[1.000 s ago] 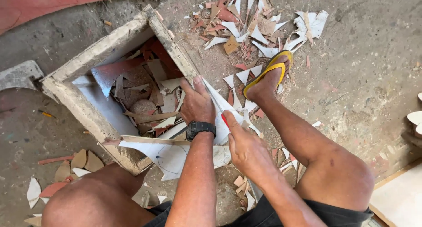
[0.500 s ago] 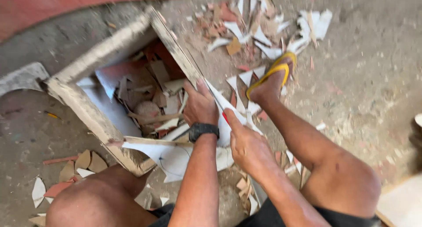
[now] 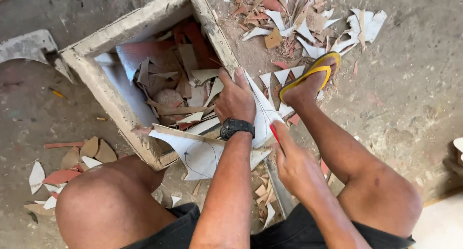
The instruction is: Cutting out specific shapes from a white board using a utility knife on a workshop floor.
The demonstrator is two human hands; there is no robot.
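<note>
The right hand (image 3: 294, 164) is gripping a red tool (image 3: 275, 133), its tip touching the white tile (image 3: 202, 155) at the near edge. To score well, the tool is best drawn steadily along the pencilled curve while the tile is kept from shifting. The left hand (image 3: 235, 102) is pressing flat, fingers closed, on the tile's far point, over the box (image 3: 120, 106) corner. Beyond, offcuts (image 3: 299, 22) are lying scattered past the sandal (image 3: 311, 73).

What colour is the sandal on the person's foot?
Yellow. The sandal has a yellow sole and strap, seen clearly in the head view among the tile scraps.
</note>
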